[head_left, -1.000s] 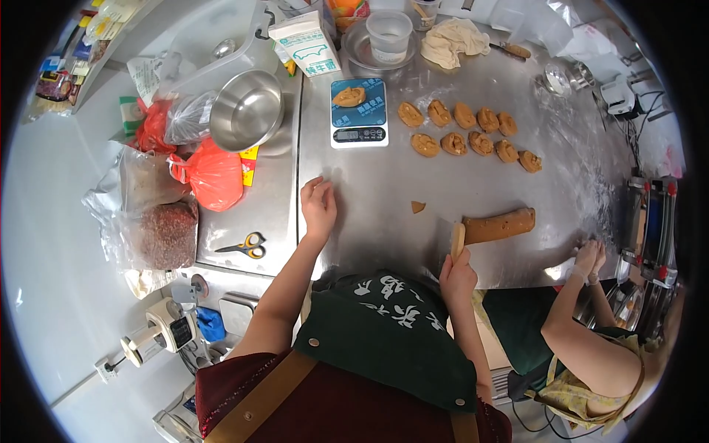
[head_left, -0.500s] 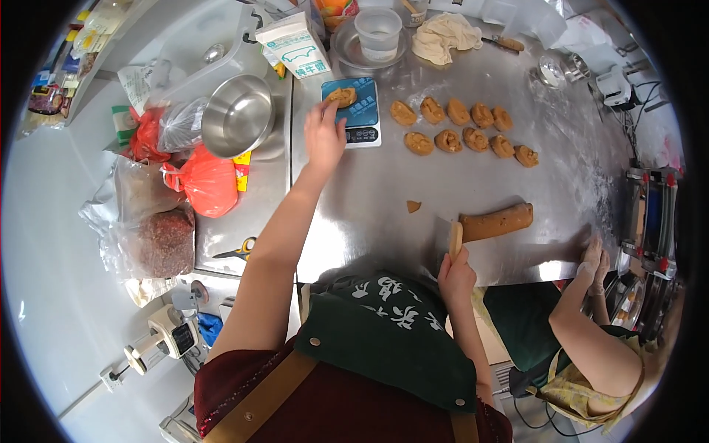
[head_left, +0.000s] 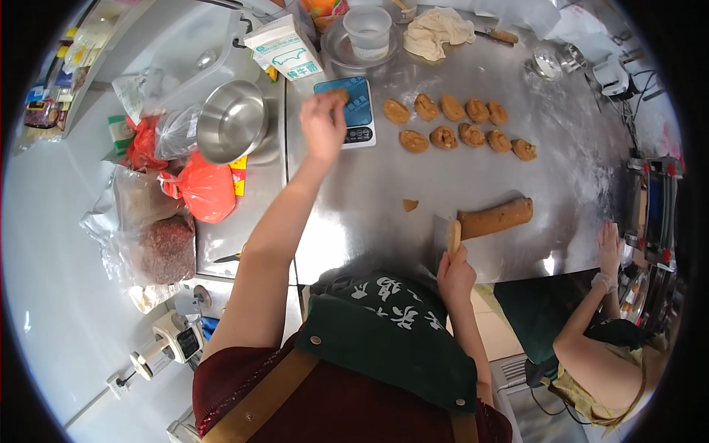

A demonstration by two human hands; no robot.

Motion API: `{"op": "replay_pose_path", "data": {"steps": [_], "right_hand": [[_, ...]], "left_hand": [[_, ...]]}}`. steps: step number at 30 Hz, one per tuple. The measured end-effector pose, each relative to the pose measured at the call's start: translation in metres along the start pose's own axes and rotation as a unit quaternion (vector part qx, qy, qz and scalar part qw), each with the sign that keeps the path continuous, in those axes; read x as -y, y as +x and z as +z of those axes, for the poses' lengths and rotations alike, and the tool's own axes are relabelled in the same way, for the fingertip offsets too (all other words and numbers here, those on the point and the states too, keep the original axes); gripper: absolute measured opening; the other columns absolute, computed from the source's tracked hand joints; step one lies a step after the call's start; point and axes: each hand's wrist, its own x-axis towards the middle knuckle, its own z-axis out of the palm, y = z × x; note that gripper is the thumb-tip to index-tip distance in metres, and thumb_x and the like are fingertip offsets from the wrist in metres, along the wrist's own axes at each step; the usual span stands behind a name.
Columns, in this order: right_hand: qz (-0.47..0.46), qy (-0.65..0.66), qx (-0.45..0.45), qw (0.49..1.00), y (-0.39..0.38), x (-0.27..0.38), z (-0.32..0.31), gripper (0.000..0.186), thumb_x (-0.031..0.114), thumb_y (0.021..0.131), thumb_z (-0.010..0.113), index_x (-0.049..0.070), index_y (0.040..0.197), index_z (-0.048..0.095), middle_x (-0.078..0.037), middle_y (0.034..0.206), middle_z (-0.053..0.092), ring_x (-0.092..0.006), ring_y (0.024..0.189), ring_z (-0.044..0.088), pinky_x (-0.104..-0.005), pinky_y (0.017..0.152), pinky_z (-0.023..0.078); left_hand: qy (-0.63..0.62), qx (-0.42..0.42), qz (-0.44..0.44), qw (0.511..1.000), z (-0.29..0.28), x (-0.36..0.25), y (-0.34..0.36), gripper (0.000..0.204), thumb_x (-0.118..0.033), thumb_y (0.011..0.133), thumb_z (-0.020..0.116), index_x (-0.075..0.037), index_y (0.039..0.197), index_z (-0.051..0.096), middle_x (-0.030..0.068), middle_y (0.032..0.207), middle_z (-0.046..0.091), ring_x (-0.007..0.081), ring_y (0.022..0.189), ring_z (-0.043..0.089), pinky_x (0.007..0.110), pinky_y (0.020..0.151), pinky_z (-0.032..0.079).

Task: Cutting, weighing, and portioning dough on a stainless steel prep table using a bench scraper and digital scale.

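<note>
My left hand (head_left: 323, 127) is over the blue-topped kitchen scale (head_left: 357, 109), its fingers closed round a brown dough piece (head_left: 340, 94) that they largely hide. In my right hand (head_left: 456, 279) is a wooden-handled dough cutter (head_left: 454, 238); its flat metal blade stands at the left end of a brown dough log (head_left: 496, 218). A small dough scrap (head_left: 410, 204) lies by itself to the left of the blade. Beyond it, several cut dough pieces (head_left: 444, 137) rest in two rows on the steel table (head_left: 384, 177).
Left of the scale stand a steel bowl (head_left: 233, 122) and a red plastic bag (head_left: 201, 188). A milk carton (head_left: 286, 48), a plastic tub (head_left: 367, 33) in a metal pan, and a cloth (head_left: 439, 33) are at the back. A co-worker's gloved hand (head_left: 610, 247) is at the right edge.
My left fingers have closed further round the dough piece on the scale. The co-worker's hands, together before, have shifted, one now reaching forward on the table edge. My right hand stays put.
</note>
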Motion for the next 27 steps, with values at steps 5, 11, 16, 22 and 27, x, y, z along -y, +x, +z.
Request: {"op": "replay_pose_path", "data": {"steps": [5, 11, 16, 22, 27], "right_hand": [[0.009, -0.017, 0.016, 1.0, -0.001, 0.0, 0.004, 0.038, 0.019, 0.084, 0.053, -0.001, 0.114, 0.039, -0.018, 0.062, 0.058, -0.037, 0.054, 0.058, -0.046, 0.05, 0.046], [-0.06, 0.033, -0.013, 0.998, 0.011, 0.036, -0.001, 0.036, 0.02, 0.085, 0.053, -0.001, 0.112, 0.042, -0.016, 0.059, 0.058, -0.0353, 0.052, 0.058, -0.0444, 0.049, 0.046], [-0.11, 0.049, 0.016, 0.993, 0.025, 0.062, 0.005, 0.032, 0.019, 0.085, 0.053, -0.001, 0.109, 0.043, -0.016, 0.059, 0.057, -0.0343, 0.05, 0.058, -0.0423, 0.047, 0.046], [-0.14, 0.052, 0.011, 0.989, 0.029, 0.068, 0.009, 0.03, 0.017, 0.085, 0.053, -0.002, 0.106, 0.043, -0.016, 0.058, 0.057, -0.0335, 0.049, 0.058, -0.0414, 0.045, 0.046], [-0.135, 0.048, 0.024, 0.989, 0.029, 0.07, 0.009, 0.03, 0.017, 0.085, 0.053, -0.002, 0.106, 0.043, -0.016, 0.059, 0.057, -0.0337, 0.049, 0.058, -0.0418, 0.046, 0.046]], "left_hand": [[-0.097, 0.163, -0.017, 0.982, -0.014, -0.049, -0.113, 0.014, -0.001, 0.071, 0.06, -0.008, 0.083, 0.065, 0.009, 0.08, 0.061, 0.0286, 0.08, 0.056, 0.039, 0.072, 0.043], [-0.121, 0.232, -0.095, 0.961, -0.02, -0.073, -0.181, 0.012, -0.002, 0.069, 0.062, -0.01, 0.078, 0.064, 0.0059, 0.084, 0.061, 0.0265, 0.079, 0.055, 0.037, 0.072, 0.043], [-0.069, 0.201, -0.089, 0.973, -0.019, -0.071, -0.188, 0.018, -0.002, 0.066, 0.064, -0.01, 0.082, 0.063, 0.0045, 0.079, 0.058, 0.0259, 0.077, 0.055, 0.036, 0.07, 0.042], [-0.085, 0.207, -0.107, 0.969, -0.021, -0.065, -0.189, 0.018, -0.004, 0.067, 0.063, -0.01, 0.084, 0.063, 0.0047, 0.084, 0.057, 0.0261, 0.083, 0.054, 0.038, 0.074, 0.042], [-0.092, 0.208, -0.123, 0.966, -0.024, -0.068, -0.187, 0.017, -0.003, 0.067, 0.063, -0.009, 0.082, 0.063, 0.0046, 0.082, 0.057, 0.0259, 0.082, 0.054, 0.038, 0.074, 0.042]]}}
